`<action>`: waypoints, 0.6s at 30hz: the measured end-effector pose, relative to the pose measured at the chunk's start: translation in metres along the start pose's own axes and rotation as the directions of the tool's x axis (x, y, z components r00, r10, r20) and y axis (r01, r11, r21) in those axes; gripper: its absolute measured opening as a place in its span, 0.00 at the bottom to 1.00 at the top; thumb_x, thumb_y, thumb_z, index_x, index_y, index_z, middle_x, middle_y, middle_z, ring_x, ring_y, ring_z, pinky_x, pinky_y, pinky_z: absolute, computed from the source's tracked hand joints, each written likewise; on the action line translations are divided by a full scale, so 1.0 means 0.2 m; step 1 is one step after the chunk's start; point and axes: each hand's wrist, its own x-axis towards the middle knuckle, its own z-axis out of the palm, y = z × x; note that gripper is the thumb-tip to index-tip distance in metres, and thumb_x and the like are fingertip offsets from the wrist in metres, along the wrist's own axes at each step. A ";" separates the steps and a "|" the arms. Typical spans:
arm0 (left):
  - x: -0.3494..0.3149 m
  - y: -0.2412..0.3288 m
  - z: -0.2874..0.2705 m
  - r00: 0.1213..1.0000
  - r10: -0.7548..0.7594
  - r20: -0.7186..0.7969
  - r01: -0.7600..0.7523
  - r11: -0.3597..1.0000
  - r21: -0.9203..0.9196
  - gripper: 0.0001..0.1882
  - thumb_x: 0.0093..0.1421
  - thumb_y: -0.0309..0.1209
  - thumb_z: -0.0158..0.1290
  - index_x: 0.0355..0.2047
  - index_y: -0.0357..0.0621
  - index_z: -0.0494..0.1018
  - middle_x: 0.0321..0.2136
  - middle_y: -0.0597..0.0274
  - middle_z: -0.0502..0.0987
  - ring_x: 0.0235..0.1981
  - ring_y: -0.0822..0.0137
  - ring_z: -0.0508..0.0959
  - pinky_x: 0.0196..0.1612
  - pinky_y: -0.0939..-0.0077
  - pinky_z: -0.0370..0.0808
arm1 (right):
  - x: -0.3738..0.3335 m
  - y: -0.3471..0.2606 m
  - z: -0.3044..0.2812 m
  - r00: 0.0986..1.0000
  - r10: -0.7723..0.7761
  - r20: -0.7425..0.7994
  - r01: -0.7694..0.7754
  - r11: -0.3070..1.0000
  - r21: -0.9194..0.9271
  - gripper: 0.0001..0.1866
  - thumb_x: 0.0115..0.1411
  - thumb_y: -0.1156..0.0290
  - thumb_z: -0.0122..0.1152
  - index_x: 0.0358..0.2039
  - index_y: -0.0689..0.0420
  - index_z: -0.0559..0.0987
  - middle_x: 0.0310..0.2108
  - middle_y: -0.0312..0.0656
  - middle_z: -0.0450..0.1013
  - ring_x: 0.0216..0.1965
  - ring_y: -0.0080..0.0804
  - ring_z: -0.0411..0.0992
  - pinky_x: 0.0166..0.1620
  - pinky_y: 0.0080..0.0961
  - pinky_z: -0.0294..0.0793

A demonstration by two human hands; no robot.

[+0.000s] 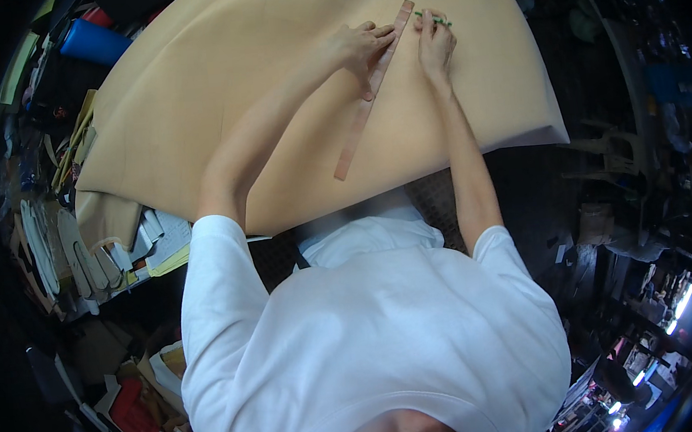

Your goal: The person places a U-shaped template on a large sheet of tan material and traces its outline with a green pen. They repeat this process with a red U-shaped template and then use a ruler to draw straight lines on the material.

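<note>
A large tan sheet, which looks like leather [269, 37], spreads before me over the work surface. On it lies a narrow brown strip like a straightedge [354, 139], slanting from near me up to the far right. My left hand [357, 48] rests against this strip, thumb and fingers spread apart and pressing on it. Just right of the strip's far end, my right hand [435, 47] pinches a thin green pen [442, 22]. The pen's tip points toward the strip; whether it touches the sheet I cannot tell.
At left, a blue cylinder [95, 42] lies among clutter. Papers [172, 234] and folded pieces [75, 243] sit below the sheet's left edge. A red item [145, 419] is in a pile at lower left. A plastic chair [610, 149] stands at right.
</note>
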 end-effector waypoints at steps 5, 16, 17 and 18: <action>0.00 0.01 -0.01 0.999 -0.017 0.029 0.017 1.000 0.011 0.72 0.25 0.52 0.73 0.68 0.41 0.48 0.68 0.67 0.50 0.64 0.60 0.57 0.55 0.53 0.72 | 0.25 0.07 0.05 0.983 0.014 0.182 0.023 0.980 -0.196 0.21 0.68 0.60 0.44 0.36 0.63 0.79 0.33 0.57 0.77 0.39 0.55 0.76 0.44 0.44 0.72; 0.05 -0.01 0.08 0.998 -0.023 -0.066 0.027 0.998 0.064 0.72 0.22 0.58 0.71 0.68 0.46 0.51 0.65 0.72 0.58 0.61 0.61 0.63 0.47 0.58 0.76 | 0.13 -0.01 0.07 0.986 -0.125 0.109 0.151 0.947 -0.284 0.18 0.68 0.59 0.46 0.35 0.62 0.76 0.31 0.56 0.76 0.34 0.55 0.75 0.40 0.43 0.73; 0.05 -0.01 0.08 0.997 -0.021 -0.069 0.026 0.997 0.069 0.71 0.22 0.58 0.71 0.68 0.46 0.52 0.65 0.72 0.58 0.61 0.61 0.63 0.47 0.59 0.76 | 0.05 -0.05 0.07 0.988 -0.093 0.119 0.124 0.950 -0.285 0.18 0.68 0.59 0.46 0.35 0.62 0.76 0.31 0.57 0.75 0.34 0.56 0.75 0.40 0.44 0.72; 0.05 -0.02 0.07 0.998 -0.020 -0.067 0.025 0.997 0.069 0.71 0.22 0.57 0.71 0.68 0.46 0.52 0.65 0.71 0.58 0.60 0.61 0.63 0.47 0.60 0.77 | -0.02 -0.09 0.05 0.982 -0.137 0.130 0.165 0.957 -0.239 0.17 0.68 0.60 0.47 0.34 0.62 0.76 0.31 0.57 0.75 0.34 0.57 0.74 0.39 0.45 0.72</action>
